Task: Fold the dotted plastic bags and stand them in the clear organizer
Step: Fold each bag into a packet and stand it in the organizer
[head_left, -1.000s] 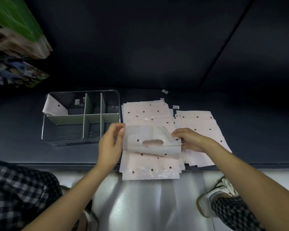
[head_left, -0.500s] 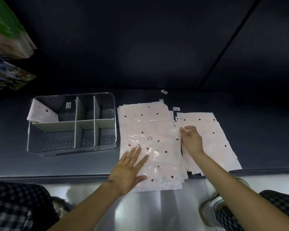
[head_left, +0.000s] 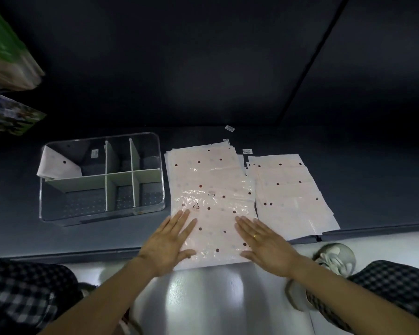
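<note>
Both hands flat on top pale-pink dotted plastic bag point(head_left: 215, 228), fingers straight and spread, nothing gripped. Left hand point(head_left: 167, 245) presses bag's left edge, right hand point(head_left: 266, 245) w/ ring presses right edge. Bag lies unfolded on stack of same pink dotted bags point(head_left: 203, 170), near end of stack overhanging front edge of dark grey surface point(head_left: 373, 180).

Around:
- Second fanned stack of dotted bags point(head_left: 293, 192), just right of main stack, edges touching/overlapping.
- Clear rectangular plastic organizer w/ pale grey dividers point(head_left: 102, 180), just left of main stack, sits on surface, narrow gap between. 6 compartments. One folded dotted bag point(head_left: 58, 165) leans tilted in far-left compartment; other compartments show only the dotted floor.
- 2 small white label stickers point(head_left: 229, 128) on surface beyond the stacks, one apart, one by stack corner.
- Green and printed packaging point(head_left: 7, 68) upper left, cut off by frame edge, blurred, can't ID.
- Checked trouser legs point(head_left: 22, 298) lower left + lower right, light-coloured shoe point(head_left: 334, 259) lower right, shiny pale floor point(head_left: 215, 298) between.

Nothing blocks path between hands and organizer.

Hard to read: bag count in either stack; recycle-triangle print on top bag visible, text by it illegible. Small label inside organizer's back wall unreadable. Background above surface dark, no detail.
</note>
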Demonstrator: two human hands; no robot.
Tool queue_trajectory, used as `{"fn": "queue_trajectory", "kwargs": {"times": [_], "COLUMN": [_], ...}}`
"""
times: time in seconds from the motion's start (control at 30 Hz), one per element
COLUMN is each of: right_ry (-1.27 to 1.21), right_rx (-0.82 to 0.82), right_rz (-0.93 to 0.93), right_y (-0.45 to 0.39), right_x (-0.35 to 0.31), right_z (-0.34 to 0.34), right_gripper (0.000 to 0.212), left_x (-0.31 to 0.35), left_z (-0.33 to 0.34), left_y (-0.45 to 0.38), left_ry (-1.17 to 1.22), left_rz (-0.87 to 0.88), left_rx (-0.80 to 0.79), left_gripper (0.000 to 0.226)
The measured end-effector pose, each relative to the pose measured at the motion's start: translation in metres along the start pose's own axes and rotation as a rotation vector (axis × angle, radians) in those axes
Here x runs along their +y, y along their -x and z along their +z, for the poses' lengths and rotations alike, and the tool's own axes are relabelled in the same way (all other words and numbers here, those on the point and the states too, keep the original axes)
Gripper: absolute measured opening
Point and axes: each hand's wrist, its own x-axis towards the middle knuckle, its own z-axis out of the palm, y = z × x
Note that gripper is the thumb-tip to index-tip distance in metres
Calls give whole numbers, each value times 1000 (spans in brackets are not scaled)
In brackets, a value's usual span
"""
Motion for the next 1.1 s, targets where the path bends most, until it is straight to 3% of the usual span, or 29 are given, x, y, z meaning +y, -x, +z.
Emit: {"fn": "queue_trajectory", "kwargs": {"times": [0.13, 0.23, 0.33, 0.4, 0.53, 0.6, 0.7, 0.83, 0.97, 1.1], "right_ry": [-101, -264, -333, -251, -85, -262, -784, -1248, -1565, -1691], "right_rx": [115, 257, 228, 231, 152, 92, -5, -106, -96, -82], "right_rz": [44, 126, 185, 158, 185, 244, 336, 390, 591, 838], "right_y": [-1, -19, -31, -35, -43, -44, -43, -43, -45, -51], "right_x": [7, 1, -2, -1, 3, 9, 25, 52, 70, 64], "right_z": [-13, -22, -20, -18, -17, -17, -27, -54, -59, -43], "right_gripper": [45, 33, 28, 25, 22, 10, 18, 5, 8, 11], "left_x": [-15, -8, -3, 1, 3, 0, -8, -18, -13, -4], "left_z": [-6, -25, -29, -28, -26, -23, -33, -54, -61, -54], "left_y": [12, 7, -6, -18, -36, -39, -39, -32, -31, -39], "left_ry": [13, 73, 246, 299, 309, 343, 425, 497, 657, 912], "left_rz": [-21, 7, 0, -31, -36, -24, -5, -56, -148, -302], "left_rx": [14, 182, 299, 339, 325, 320, 291, 299, 316, 306], "left_gripper": [86, 72, 47, 34, 38, 44, 45, 16, 7, 20]}}
